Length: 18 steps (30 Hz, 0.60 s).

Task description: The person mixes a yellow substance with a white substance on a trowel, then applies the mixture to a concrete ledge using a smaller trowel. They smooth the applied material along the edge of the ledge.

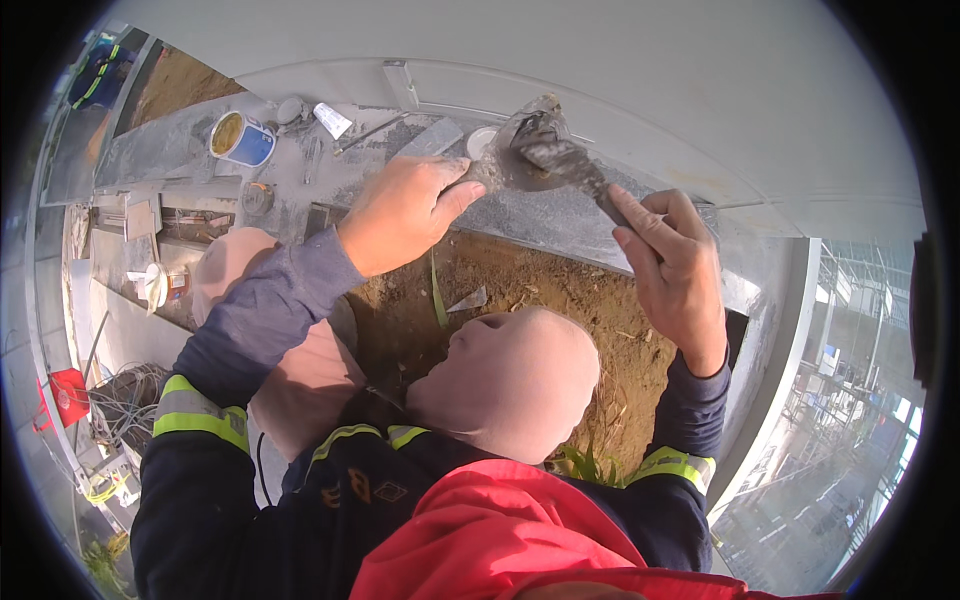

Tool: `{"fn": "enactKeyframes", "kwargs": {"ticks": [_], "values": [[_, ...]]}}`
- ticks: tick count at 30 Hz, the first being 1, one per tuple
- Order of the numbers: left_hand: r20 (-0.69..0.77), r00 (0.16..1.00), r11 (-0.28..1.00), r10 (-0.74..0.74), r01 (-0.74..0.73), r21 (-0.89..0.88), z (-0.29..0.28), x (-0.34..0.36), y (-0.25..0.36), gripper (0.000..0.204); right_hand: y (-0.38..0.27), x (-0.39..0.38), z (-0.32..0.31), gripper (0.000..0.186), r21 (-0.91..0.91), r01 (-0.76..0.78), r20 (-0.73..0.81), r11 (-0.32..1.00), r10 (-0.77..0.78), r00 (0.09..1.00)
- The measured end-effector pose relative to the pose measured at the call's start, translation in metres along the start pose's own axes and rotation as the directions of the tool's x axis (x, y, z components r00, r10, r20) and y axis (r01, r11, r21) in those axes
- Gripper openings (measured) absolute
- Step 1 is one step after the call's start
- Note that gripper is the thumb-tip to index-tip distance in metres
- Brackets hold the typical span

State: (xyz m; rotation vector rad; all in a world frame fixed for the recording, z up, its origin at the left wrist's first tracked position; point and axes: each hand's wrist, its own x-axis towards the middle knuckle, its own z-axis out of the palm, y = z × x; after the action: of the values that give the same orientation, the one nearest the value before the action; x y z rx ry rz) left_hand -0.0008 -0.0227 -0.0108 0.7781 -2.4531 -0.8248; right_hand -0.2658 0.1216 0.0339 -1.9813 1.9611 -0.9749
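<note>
A pale wall (620, 60) closes the far side, with a dusty grey ledge (545, 215) along its foot. Nearer lies brown soil (625, 350), with the person's pink-clad right knee (515, 375) over it. A blue-and-white bucket (250, 142) sits on the ledge at far left. The right hand (675, 265) is closed round the handle of a dirty scraper (592, 178), forefinger laid along it. The left hand (400, 215) pinches the left end of a grey-smeared scoop (510, 168). Scoop and scraper meet beyond the hands, between them, above the ledge. A white tube (331, 121) lies just right of the bucket.
</note>
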Motion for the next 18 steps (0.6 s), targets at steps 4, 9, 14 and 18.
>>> {"fn": "enactKeyframes", "kwargs": {"ticks": [4, 9, 14, 18], "values": [[-0.007, 1.0, 1.0, 0.027, -0.027, 0.003, 0.003, 0.003, 0.01, 0.033, 0.002, 0.0, -0.004, 0.041, -0.041, 0.041, 0.145, 0.998, -0.034, 0.989], [0.02, 1.0, 0.998, 0.015, -0.014, -0.067, 0.0, 0.011, 0.018, 0.032, 0.005, 0.004, 0.001, 0.039, 0.044, 0.006, 0.1, 0.999, -0.01, 0.995], [0.007, 1.0, 0.993, -0.01, 0.011, -0.121, -0.003, 0.015, 0.022, 0.031, 0.003, 0.003, -0.008, 0.037, -0.049, -0.006, 0.058, 0.999, 0.009, 0.998], [0.087, 0.993, 0.992, -0.079, 0.087, -0.095, 0.002, 0.007, 0.008, 0.034, -0.002, -0.005, -0.011, 0.037, 0.028, -0.075, 0.065, 0.997, 0.073, 0.995]]}}
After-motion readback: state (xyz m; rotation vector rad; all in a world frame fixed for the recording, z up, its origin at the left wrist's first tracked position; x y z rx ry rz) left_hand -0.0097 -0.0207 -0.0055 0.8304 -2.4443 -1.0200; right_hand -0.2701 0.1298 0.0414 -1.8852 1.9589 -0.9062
